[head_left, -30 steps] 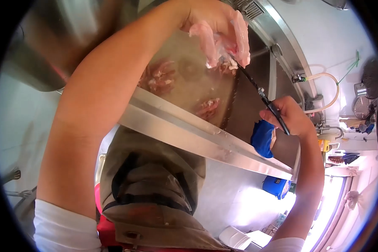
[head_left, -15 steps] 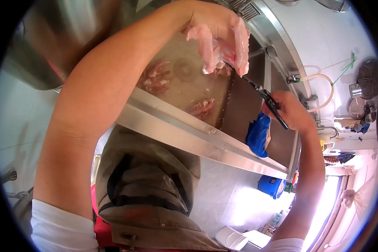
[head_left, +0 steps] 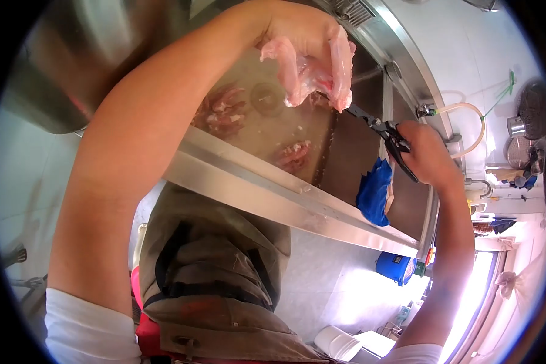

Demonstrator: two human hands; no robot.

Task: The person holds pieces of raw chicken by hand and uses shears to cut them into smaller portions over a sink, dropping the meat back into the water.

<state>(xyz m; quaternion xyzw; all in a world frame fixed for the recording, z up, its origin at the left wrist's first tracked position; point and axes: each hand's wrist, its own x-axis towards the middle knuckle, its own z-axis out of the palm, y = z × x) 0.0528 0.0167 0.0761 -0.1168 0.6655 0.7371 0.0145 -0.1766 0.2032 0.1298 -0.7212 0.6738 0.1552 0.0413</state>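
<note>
My left hand [head_left: 303,29] is closed around a raw poultry carcass [head_left: 341,67], pale pink with bony ends hanging down, held above the sink. In my right hand [head_left: 429,155] is a pair of black-handled kitchen shears [head_left: 387,132]. Their blades point up and left at the lower edge of the carcass, and the tips are hidden behind it. Beneath my left hand, cloudy water fills a steel sink basin [head_left: 242,162]. Raw meat pieces [head_left: 224,112] lie in it, along with another piece [head_left: 294,156] nearer the front rim.
Crumpled blue material [head_left: 375,191] lies over the basin's front right edge. A pale hose [head_left: 480,127] runs from a tap at the back. Strainers [head_left: 534,112] hang on the wall. A blue bucket [head_left: 395,268] stands on the floor. A large metal vessel [head_left: 54,79] is at left.
The carcass in my left hand has shifted slightly left. My right hand has moved up a little with the shears, whose handles now look wider apart.
</note>
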